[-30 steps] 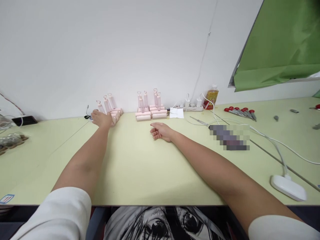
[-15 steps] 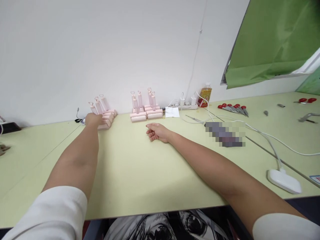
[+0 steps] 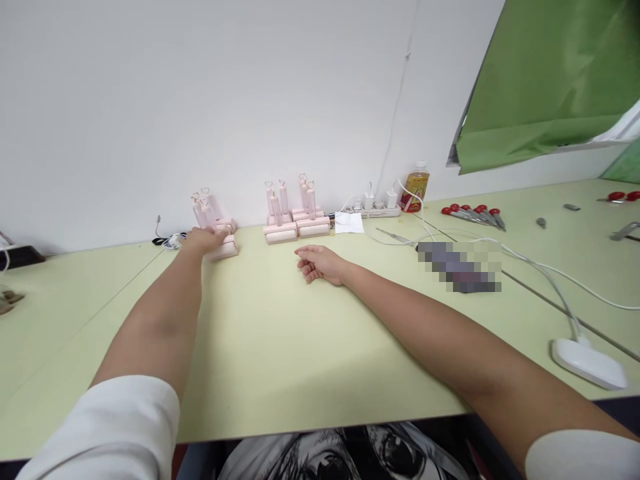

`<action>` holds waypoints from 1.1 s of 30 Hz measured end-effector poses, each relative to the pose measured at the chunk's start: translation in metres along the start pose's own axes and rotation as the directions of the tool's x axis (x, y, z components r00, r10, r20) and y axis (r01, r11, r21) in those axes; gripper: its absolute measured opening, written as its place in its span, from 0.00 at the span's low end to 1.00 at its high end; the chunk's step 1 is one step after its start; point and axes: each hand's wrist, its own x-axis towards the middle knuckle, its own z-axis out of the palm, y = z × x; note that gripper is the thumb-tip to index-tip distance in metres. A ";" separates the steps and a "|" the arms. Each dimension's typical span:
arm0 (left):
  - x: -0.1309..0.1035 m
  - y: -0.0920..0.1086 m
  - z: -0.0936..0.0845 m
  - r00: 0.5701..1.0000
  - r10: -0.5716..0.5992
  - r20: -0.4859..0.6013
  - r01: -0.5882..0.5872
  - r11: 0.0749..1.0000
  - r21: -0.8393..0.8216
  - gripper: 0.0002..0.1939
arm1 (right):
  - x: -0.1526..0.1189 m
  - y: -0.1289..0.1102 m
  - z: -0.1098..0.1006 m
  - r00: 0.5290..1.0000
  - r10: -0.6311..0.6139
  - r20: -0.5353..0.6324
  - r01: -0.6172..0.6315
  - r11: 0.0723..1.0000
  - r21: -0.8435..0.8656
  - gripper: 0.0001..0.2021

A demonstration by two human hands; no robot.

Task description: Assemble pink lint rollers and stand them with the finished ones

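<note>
My left hand (image 3: pixel 201 241) is at the left group of pink lint rollers (image 3: pixel 223 250), its fingers curled round the near side and partly hidden. Each roller has a pink head lying on the table and a clear upright handle topped by a heart-shaped loop. A second group of pink lint rollers (image 3: pixel 281 233) stands against the wall, at the middle. In front of it my right hand (image 3: pixel 323 265) rests on its side on the table, thumb apart and fingers loosely bent, with nothing in it.
Behind to the right are a white paper (image 3: pixel 349 223), a power strip (image 3: pixel 380 212) and a bottle (image 3: pixel 415 188). Scissors (image 3: pixel 394 235), a blurred-out dark item (image 3: pixel 457 268), red-ended grey tools (image 3: pixel 475 215) and a white corded device (image 3: pixel 590 363) lie on the right.
My left hand has moved right, and the left group of lint rollers has shifted closer together with it. My right hand stays in place; the view has turned slightly.
</note>
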 end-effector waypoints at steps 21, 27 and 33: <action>-0.102 0.079 0.016 0.818 0.556 -0.147 -0.575 0.801 -0.168 0.27 | 0.006 0.010 0.016 0.926 -0.348 -0.149 0.169 0.733 -0.659 0.32; -0.060 0.056 0.008 0.845 0.534 -0.031 -0.498 0.764 -0.410 0.33 | 0.016 0.010 0.022 0.897 -0.439 -0.055 0.243 0.592 -0.769 0.33; -0.038 0.063 0.020 0.878 0.440 0.190 -0.364 0.870 -0.333 0.29 | 0.031 0.007 0.044 0.892 -0.450 0.045 0.235 0.377 -0.896 0.37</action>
